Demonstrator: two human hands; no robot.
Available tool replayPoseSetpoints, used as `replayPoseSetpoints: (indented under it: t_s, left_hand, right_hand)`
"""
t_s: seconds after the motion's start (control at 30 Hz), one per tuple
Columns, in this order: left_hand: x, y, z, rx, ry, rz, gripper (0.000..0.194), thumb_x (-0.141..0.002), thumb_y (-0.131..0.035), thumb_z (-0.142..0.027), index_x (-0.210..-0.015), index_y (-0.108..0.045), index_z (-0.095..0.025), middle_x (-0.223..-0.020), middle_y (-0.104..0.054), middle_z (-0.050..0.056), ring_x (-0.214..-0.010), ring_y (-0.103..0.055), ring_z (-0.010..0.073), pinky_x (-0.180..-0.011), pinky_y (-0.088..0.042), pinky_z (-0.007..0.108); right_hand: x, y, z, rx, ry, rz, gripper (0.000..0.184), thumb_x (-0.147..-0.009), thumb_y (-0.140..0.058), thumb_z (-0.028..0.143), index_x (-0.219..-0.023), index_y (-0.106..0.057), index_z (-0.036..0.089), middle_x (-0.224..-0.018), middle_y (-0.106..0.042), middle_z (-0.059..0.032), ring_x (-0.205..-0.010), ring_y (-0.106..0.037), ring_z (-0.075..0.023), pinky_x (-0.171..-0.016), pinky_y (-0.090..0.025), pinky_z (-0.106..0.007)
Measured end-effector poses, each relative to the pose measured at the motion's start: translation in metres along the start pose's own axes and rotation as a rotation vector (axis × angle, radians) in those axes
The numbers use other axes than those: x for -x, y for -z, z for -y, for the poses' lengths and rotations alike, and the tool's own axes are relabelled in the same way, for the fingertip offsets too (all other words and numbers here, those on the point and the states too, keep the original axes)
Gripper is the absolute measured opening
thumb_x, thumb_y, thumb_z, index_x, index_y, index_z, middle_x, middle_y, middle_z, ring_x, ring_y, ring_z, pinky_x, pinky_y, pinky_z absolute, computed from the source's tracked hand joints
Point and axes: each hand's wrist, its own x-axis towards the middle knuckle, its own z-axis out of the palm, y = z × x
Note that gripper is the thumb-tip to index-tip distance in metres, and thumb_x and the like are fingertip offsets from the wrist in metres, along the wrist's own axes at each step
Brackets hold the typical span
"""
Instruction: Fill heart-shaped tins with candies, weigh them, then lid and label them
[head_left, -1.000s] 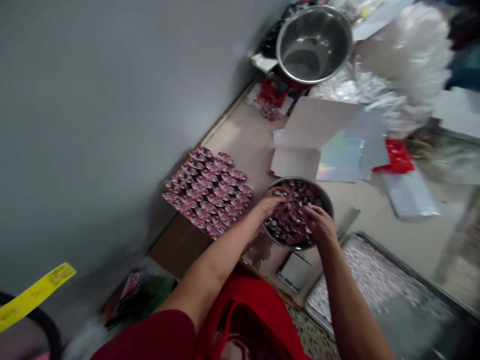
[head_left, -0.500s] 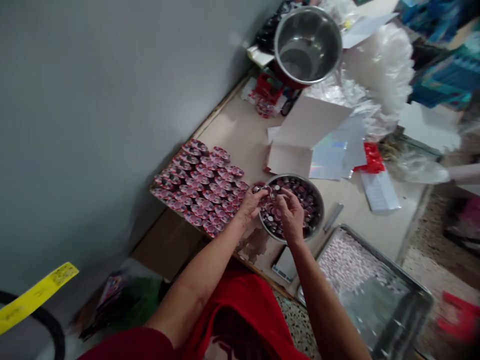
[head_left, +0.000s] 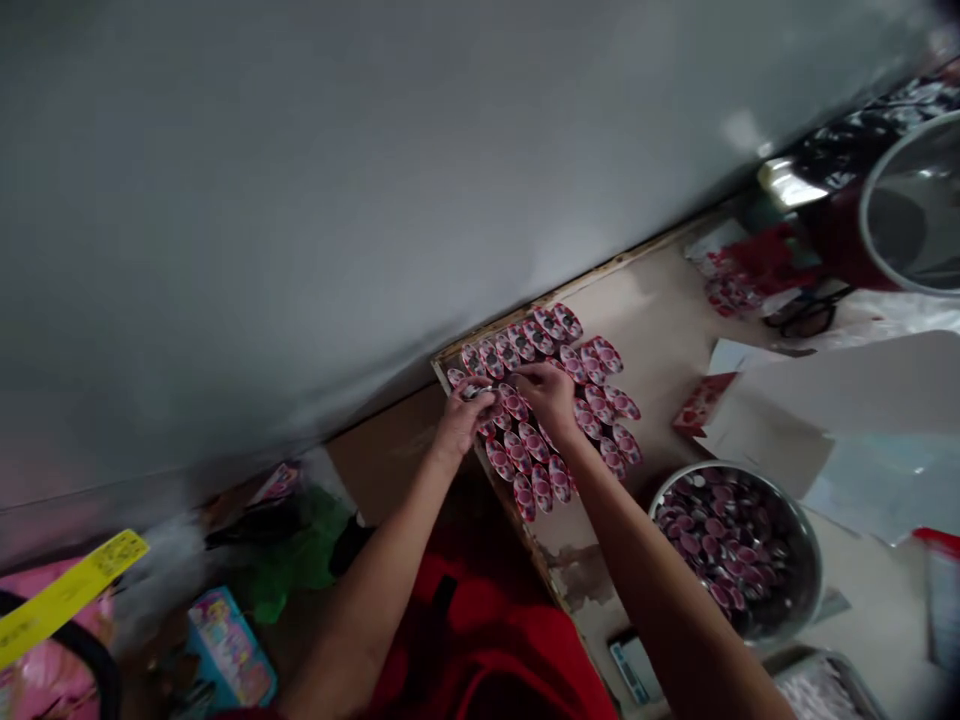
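Rows of red-and-pink oval cards [head_left: 534,441] lie at the table's corner, many with a round pink piece in the middle. The row nearest the wall shows dark round centres. At their left edge my left hand [head_left: 454,418] is closed around small shiny round pieces [head_left: 477,392]. My right hand [head_left: 551,398] reaches over the cards with its fingers pinched at one of them; what is between the fingertips is too small to make out. A steel bowl [head_left: 811,560] of loose pink-topped round pieces [head_left: 716,530] stands to the right of my right forearm.
Along the far side runs a grey wall [head_left: 375,200]. A large metal pot [head_left: 874,215] and an open white box [head_left: 892,385] stand at the right. A small digital scale [head_left: 634,665] and a tray of small white pieces [head_left: 825,685] are near the front edge.
Both hands have moved left from above the bowl to the oval cards, and my right hand now reaches down among them. The view has turned toward the wall.
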Motion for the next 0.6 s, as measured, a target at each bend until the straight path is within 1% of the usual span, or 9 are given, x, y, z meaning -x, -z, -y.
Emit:
replayPoseSetpoints:
  t_s: [0.07, 0.1, 0.13, 0.2, 0.3, 0.43, 0.53, 0.6]
  left_hand:
    - [-0.003, 0.029, -0.016, 0.003, -0.016, -0.035, 0.051, -0.051, -0.095, -0.024, -0.093, -0.068, -0.020, -0.079, -0.072, -0.002, -0.063, -0.066, 0.0110, -0.058, -0.052, 0.020]
    - [-0.005, 0.040, -0.021, 0.010, -0.023, -0.052, 0.051, -0.050, -0.095, -0.024, -0.093, -0.067, -0.019, -0.078, -0.072, -0.002, -0.062, -0.066, 0.0108, -0.057, -0.052, 0.019]
    - [-0.006, 0.048, -0.026, 0.016, -0.032, -0.071, 0.052, -0.050, -0.095, -0.024, -0.093, -0.067, -0.019, -0.078, -0.073, -0.002, -0.061, -0.066, 0.0105, -0.057, -0.052, 0.019]
    - [-0.009, 0.057, -0.033, 0.035, -0.057, -0.107, 0.053, -0.050, -0.094, -0.025, -0.094, -0.066, -0.020, -0.078, -0.073, -0.003, -0.061, -0.067, 0.0101, -0.058, -0.053, 0.018]
    - [-0.019, 0.062, -0.040, 0.065, -0.094, -0.138, 0.053, -0.051, -0.093, -0.025, -0.097, -0.066, -0.021, -0.080, -0.073, -0.005, -0.064, -0.069, 0.0101, -0.061, -0.054, 0.018]
    - [-0.037, 0.067, -0.039, 0.094, -0.109, -0.129, 0.051, -0.054, -0.093, -0.024, -0.096, -0.066, -0.021, -0.084, -0.074, -0.004, -0.072, -0.072, 0.0117, -0.070, -0.058, 0.022]
    - [-0.045, 0.068, -0.033, 0.120, -0.111, -0.127, 0.050, -0.055, -0.094, -0.024, -0.096, -0.065, -0.022, -0.085, -0.074, -0.004, -0.077, -0.073, 0.0120, -0.076, -0.059, 0.024]
    - [-0.045, 0.065, -0.030, 0.133, -0.111, -0.129, 0.050, -0.055, -0.094, -0.024, -0.095, -0.065, -0.022, -0.085, -0.075, -0.004, -0.077, -0.073, 0.0121, -0.076, -0.059, 0.024]
  right_hand:
    - [-0.032, -0.032, 0.016, 0.296, 0.027, 0.144, 0.022, -0.091, -0.067, 0.025, -0.104, -0.085, 0.022, -0.102, -0.084, -0.0057, -0.097, -0.076, -0.0213, -0.087, -0.054, -0.028]
    - [-0.045, -0.044, 0.022, 0.419, 0.035, 0.201, 0.023, -0.092, -0.066, 0.023, -0.105, -0.084, 0.022, -0.105, -0.083, -0.0065, -0.100, -0.076, -0.0214, -0.088, -0.053, -0.027]
    - [-0.055, -0.054, 0.028, 0.511, 0.045, 0.246, 0.023, -0.093, -0.065, 0.022, -0.106, -0.084, 0.021, -0.109, -0.083, -0.0077, -0.104, -0.075, -0.0219, -0.089, -0.052, -0.027]
    - [-0.070, -0.067, 0.038, 0.598, 0.051, 0.297, 0.022, -0.093, -0.065, 0.021, -0.104, -0.084, 0.020, -0.114, -0.082, -0.0106, -0.109, -0.075, -0.0237, -0.091, -0.052, -0.028]
    - [-0.082, -0.076, 0.047, 0.668, 0.017, 0.347, 0.021, -0.093, -0.066, 0.019, -0.106, -0.083, 0.019, -0.114, -0.082, -0.0139, -0.110, -0.076, -0.0267, -0.090, -0.053, -0.031]
    - [-0.100, -0.080, 0.050, 0.767, -0.061, 0.375, 0.027, -0.089, -0.072, 0.016, -0.115, -0.080, 0.017, -0.119, -0.080, -0.0200, -0.114, -0.076, -0.0325, -0.093, -0.055, -0.037]
    - [-0.107, -0.078, 0.053, 0.795, -0.080, 0.387, 0.036, -0.084, -0.080, 0.019, -0.120, -0.078, 0.020, -0.121, -0.080, -0.0171, -0.116, -0.075, -0.0327, -0.095, -0.055, -0.037]
    - [-0.102, -0.073, 0.058, 0.802, -0.063, 0.387, 0.036, -0.086, -0.079, 0.020, -0.122, -0.077, 0.023, -0.122, -0.081, -0.0146, -0.116, -0.075, -0.0314, -0.095, -0.055, -0.037]
